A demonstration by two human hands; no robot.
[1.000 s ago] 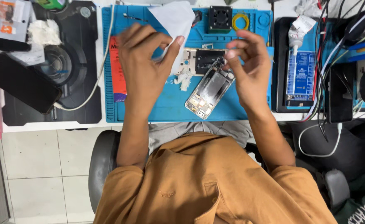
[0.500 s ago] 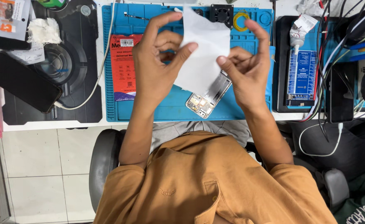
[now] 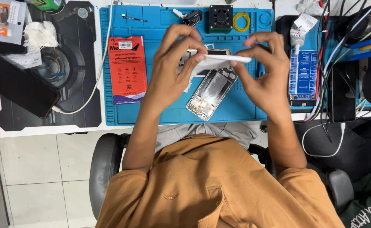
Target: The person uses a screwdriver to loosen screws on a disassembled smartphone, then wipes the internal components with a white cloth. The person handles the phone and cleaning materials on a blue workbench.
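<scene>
A white sheet [image 3: 217, 61], thin and nearly flat, is held level between both hands above the blue work mat [image 3: 164, 107]. My left hand [image 3: 175, 69] pinches its left end; my right hand [image 3: 265, 74] pinches its right end. Directly under the sheet lies an opened phone [image 3: 211, 90] with its inner parts showing, tilted on the mat. Part of another small component sits hidden behind the sheet and my fingers.
A red packet [image 3: 127, 69] lies on the mat's left. A small black fan [image 3: 220, 17], a yellow ring [image 3: 241, 20] and tweezers [image 3: 135, 19] line the mat's far edge. A black phone [image 3: 18, 86] rests at left; cables and a blue board [image 3: 303, 76] crowd the right.
The white sheet, held upright and facing the camera half a second ago, has been tipped down to lie almost flat. Both hands lowered slightly; the red packet is uncovered.
</scene>
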